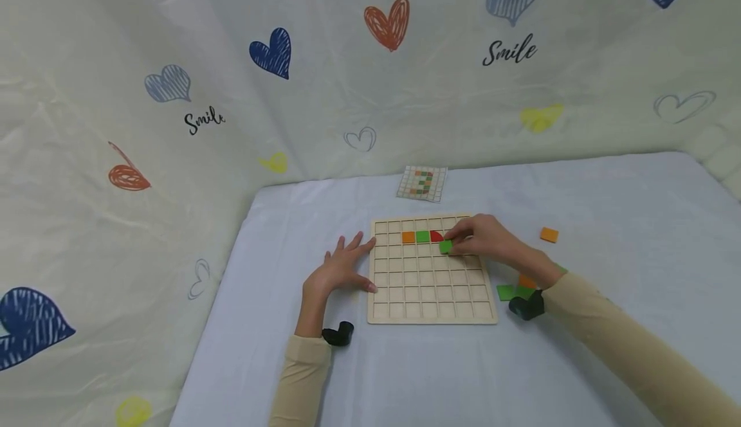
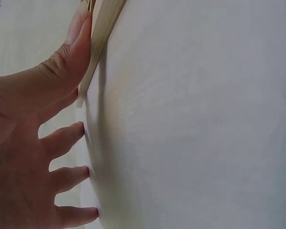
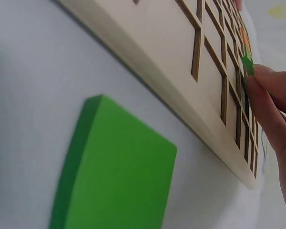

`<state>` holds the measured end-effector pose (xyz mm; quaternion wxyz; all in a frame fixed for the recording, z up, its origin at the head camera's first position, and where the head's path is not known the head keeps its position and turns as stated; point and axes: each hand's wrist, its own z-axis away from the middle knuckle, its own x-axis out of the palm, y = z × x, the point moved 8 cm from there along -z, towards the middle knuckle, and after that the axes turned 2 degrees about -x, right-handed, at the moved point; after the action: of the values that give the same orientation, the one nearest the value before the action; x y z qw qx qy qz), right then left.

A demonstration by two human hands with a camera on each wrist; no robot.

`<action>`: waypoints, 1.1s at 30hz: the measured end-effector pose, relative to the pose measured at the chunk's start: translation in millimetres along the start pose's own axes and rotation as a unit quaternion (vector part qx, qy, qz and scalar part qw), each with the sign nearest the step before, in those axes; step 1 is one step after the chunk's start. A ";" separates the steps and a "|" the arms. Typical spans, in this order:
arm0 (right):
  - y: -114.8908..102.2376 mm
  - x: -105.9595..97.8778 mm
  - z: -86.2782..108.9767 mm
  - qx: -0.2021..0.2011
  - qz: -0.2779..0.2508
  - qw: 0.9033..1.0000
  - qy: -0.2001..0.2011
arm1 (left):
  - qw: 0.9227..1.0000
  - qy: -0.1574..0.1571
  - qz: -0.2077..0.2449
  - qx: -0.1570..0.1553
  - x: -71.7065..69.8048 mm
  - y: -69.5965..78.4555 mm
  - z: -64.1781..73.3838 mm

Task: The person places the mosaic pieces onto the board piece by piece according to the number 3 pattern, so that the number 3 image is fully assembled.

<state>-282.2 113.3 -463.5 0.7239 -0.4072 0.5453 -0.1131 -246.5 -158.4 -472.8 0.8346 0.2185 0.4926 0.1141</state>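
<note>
A wooden grid board [image 1: 431, 292] lies on the white cloth. In one of its upper rows sit an orange tile [image 1: 408, 237], a green tile [image 1: 422, 236] and a red piece [image 1: 436, 236] with a curved edge. My right hand [image 1: 483, 239] pinches another green tile [image 1: 445, 247] between thumb and fingertips, just below the red piece; in the right wrist view this tile [image 3: 248, 66] is at the board's surface. My left hand [image 1: 341, 267] is spread at the board's left edge, its thumb and a finger touching the rim. The left wrist view shows that thumb [image 2: 62, 67] against the wooden edge.
A pattern card [image 1: 422, 183] with coloured squares lies behind the board. Right of the board are a loose orange tile [image 1: 549, 235] and several green and orange tiles [image 1: 505, 292], partly hidden by the right forearm. A cloth backdrop [image 1: 324, 118] with hearts hangs behind the table.
</note>
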 end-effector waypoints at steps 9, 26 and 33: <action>-6.0 3.7 -5.0 -0.011 0.000 1.000 0.002 | 1.000 -0.001 0.001 0.010 -0.2 5.8 0.4; -31.5 10.4 -5.8 -0.119 0.098 0.988 0.013 | 1.000 -0.002 -0.003 0.011 -0.4 5.5 1.1; -26.0 8.0 -2.1 -0.098 0.085 0.991 0.019 | 1.000 -0.001 0.004 0.007 -0.9 3.1 1.0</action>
<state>-273.8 90.7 -450.6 0.6769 -0.4258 0.6004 -0.0046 -246.0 -156.3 -470.2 0.8334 0.2260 0.4914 0.1138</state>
